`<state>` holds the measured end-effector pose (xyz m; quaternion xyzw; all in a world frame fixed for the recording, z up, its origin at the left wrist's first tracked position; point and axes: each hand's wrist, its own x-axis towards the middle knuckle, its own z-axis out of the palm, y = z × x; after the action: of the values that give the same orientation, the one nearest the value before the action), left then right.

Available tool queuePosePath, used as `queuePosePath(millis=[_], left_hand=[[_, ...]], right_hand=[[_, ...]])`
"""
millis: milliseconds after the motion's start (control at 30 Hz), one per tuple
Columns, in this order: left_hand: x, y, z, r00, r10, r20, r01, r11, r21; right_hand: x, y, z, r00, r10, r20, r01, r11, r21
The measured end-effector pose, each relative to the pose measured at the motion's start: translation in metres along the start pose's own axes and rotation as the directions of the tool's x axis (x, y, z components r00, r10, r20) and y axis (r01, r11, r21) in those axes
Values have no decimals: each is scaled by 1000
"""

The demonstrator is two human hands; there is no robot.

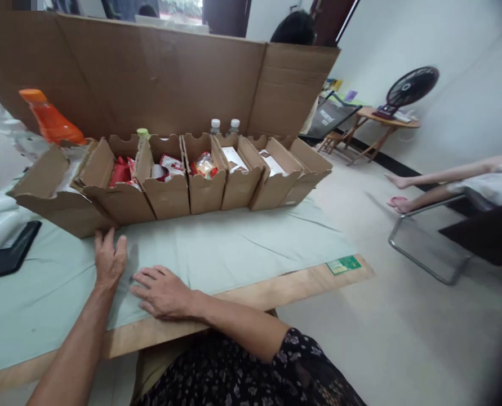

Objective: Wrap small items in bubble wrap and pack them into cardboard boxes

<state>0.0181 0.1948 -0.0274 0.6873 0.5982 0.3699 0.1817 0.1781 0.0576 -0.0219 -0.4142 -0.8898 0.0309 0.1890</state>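
My left hand (110, 258) reaches forward with its fingers apart, the fingertips at the lower front edge of the leftmost cardboard box (65, 211). Flat on the pale green cloth (217, 242) lies my right hand (164, 293), fingers stretched out and holding nothing. Several open cardboard boxes stand side by side in a row across the table. Red packets (121, 172) fill one of them. Others hold a wrapped snack packet (205, 165), a white carton (234, 159) and another white carton (271, 163).
Behind the boxes rises a tall cardboard panel (183, 79). An orange bottle (54, 118) leans at the left, above a black phone (12, 251). Clear bottles with white caps (215, 125) stand behind the row. A fan (407, 90) and a seated person's legs (436, 189) are at the right.
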Motion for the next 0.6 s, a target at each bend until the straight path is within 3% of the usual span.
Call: queuePosePath(millis=[100,233,300,367,433,500,600], left_hand=[[-8,11,0,997,55,50,-62,985,161],[-27,22,0,970,145,195,-213,895,393],[-40,25,-1,949,167,268,-279,843,461],[-54,26,-3,931,174,322,-325,797,509],[-66,27,-5,917,175,358,-356,761,542],[-73,27,-6,907,172,385,-378,736,562],[-76,27,-7,901,170,399,-390,723,571]], right_hand=[[-53,-24,-14,999,35,-22,-35,999,13],[-107,-44,-34,996,94,0,-92,983,159],[-132,-40,-50,997,81,-5,-76,956,283],[-158,-20,-72,982,176,-69,-141,925,353],[-187,15,-98,897,420,-140,-369,883,290],[-217,54,-120,727,666,-167,-664,744,71],[-257,98,-136,594,773,-222,-798,602,-34]])
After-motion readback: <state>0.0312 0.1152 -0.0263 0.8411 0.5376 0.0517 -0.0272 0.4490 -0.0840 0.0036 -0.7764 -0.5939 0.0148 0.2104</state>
